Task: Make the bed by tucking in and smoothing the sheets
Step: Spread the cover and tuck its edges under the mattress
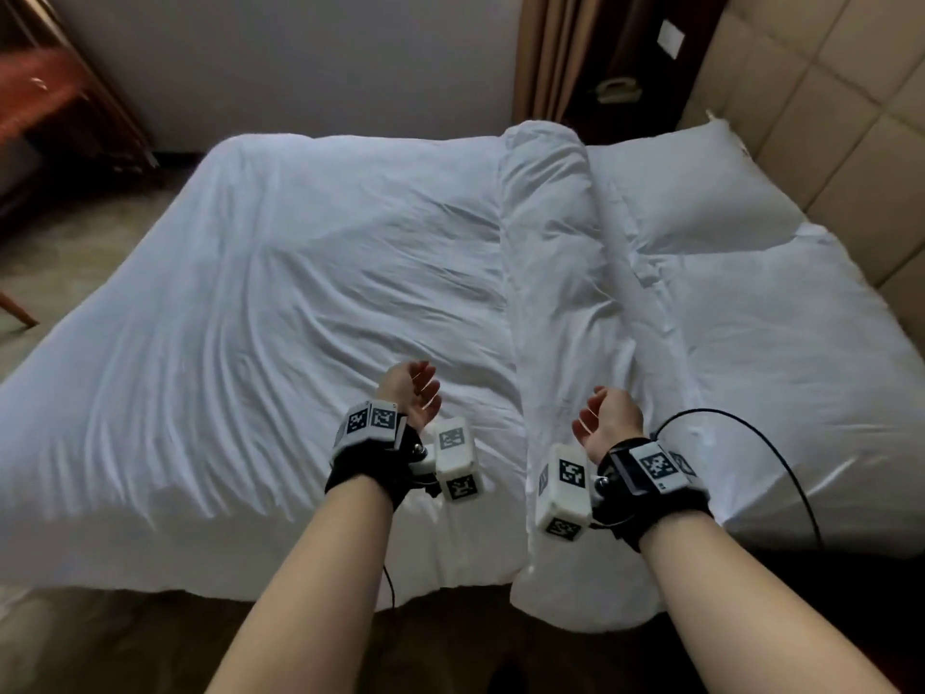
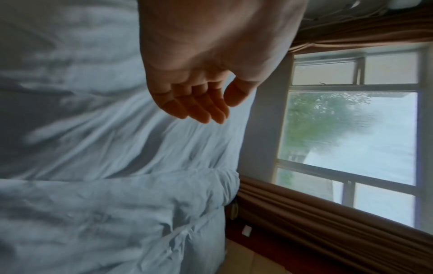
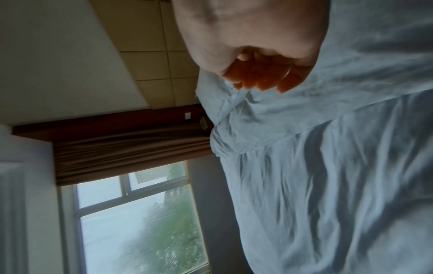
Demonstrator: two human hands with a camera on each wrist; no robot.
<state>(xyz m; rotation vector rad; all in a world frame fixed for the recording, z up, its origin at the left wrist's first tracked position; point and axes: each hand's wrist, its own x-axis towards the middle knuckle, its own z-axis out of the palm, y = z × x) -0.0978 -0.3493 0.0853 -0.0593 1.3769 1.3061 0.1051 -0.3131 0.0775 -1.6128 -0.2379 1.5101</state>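
The sheets [image 1: 280, 273] look soft, light and wrinkly, best grabbed at the near edge, while the left hand [image 1: 411, 393] and right hand [image 1: 605, 420] hover with fingers [image 2: 201, 109] loosely curled, holding nothing.

Rolled duvet [image 1: 550, 273] across bed, sheet [image 1: 280, 293] left of it, pillows [image 1: 701, 192] right, against headboard [image 1: 821, 117].

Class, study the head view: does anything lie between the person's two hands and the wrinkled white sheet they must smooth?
Nothing visible does. The left hand and right hand hover empty over the sheet. The rolled duvet lies across the bed between them.
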